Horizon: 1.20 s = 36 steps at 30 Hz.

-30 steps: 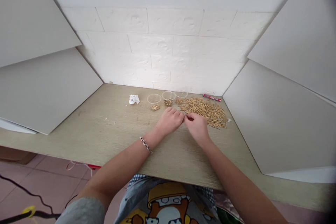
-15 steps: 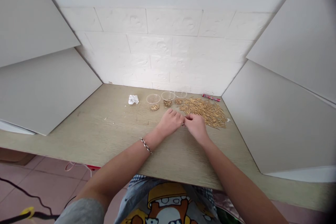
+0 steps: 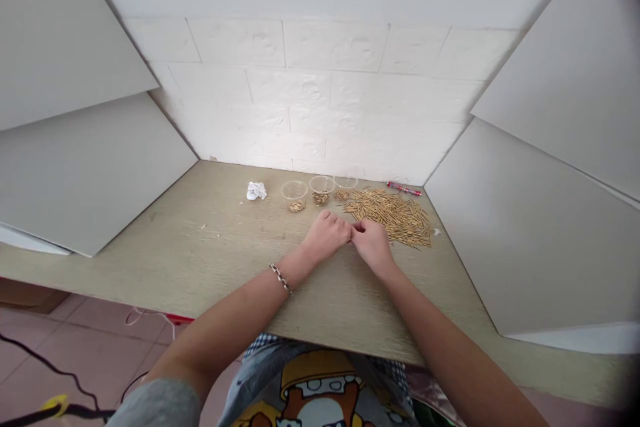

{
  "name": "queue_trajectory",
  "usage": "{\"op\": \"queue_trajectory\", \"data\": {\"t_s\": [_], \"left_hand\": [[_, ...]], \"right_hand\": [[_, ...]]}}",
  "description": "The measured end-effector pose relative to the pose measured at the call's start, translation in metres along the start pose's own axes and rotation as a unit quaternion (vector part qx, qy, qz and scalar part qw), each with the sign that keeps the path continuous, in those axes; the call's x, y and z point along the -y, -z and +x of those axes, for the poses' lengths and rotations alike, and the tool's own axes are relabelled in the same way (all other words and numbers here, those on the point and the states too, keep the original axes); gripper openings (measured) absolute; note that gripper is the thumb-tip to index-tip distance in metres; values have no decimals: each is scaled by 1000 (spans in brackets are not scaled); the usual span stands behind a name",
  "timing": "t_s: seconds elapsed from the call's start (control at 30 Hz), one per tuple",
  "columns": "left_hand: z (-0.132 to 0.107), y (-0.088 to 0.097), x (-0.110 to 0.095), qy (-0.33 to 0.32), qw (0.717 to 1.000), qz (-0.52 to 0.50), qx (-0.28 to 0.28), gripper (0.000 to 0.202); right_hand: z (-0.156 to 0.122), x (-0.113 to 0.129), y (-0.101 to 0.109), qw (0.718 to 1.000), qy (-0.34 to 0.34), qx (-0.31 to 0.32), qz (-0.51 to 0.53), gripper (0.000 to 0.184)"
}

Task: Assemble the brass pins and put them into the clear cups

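Observation:
My left hand (image 3: 325, 235) and my right hand (image 3: 371, 243) meet fingertip to fingertip over the wooden table (image 3: 225, 260), both closed in a pinch. What they pinch is too small to make out. A chain bracelet (image 3: 281, 277) circles my left wrist. Just beyond my right hand lies a pile of thin golden sticks (image 3: 395, 213). Behind the hands stand three clear plastic cups (image 3: 294, 192), (image 3: 321, 187), (image 3: 345, 185), each with small golden pieces at the bottom.
A crumpled white paper (image 3: 256, 191) lies left of the cups. A red pen (image 3: 403, 188) lies by the white brick wall (image 3: 320, 93). Grey panels (image 3: 85, 167), (image 3: 525, 227) close in both sides. Cables (image 3: 55, 400) run over the pink tiled floor.
My hands have drawn slightly closer together and stay pinched at the same spot. The view has shifted a little.

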State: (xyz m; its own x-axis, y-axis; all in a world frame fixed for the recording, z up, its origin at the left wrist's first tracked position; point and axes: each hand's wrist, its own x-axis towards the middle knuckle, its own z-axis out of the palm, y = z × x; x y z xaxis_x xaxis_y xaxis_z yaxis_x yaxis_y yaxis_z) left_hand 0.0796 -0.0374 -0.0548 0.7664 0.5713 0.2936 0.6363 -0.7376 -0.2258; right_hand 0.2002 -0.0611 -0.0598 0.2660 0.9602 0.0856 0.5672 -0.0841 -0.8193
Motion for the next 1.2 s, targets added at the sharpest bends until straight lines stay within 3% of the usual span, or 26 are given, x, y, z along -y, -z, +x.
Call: {"op": "queue_trajectory", "data": {"t_s": [0.43,0.97,1.2], "left_hand": [[2,0,-4,33,999,-4,12,14],[1,3,-1,43,999,-9,25,14],[0,0,1,32,999,-14,20,15]], "right_hand": [[5,-6,-5,1000,15,-3,-13,18],[5,-3,4,995,-18,74,59,20],[5,-3,7,995,-17,74,62,17]]}}
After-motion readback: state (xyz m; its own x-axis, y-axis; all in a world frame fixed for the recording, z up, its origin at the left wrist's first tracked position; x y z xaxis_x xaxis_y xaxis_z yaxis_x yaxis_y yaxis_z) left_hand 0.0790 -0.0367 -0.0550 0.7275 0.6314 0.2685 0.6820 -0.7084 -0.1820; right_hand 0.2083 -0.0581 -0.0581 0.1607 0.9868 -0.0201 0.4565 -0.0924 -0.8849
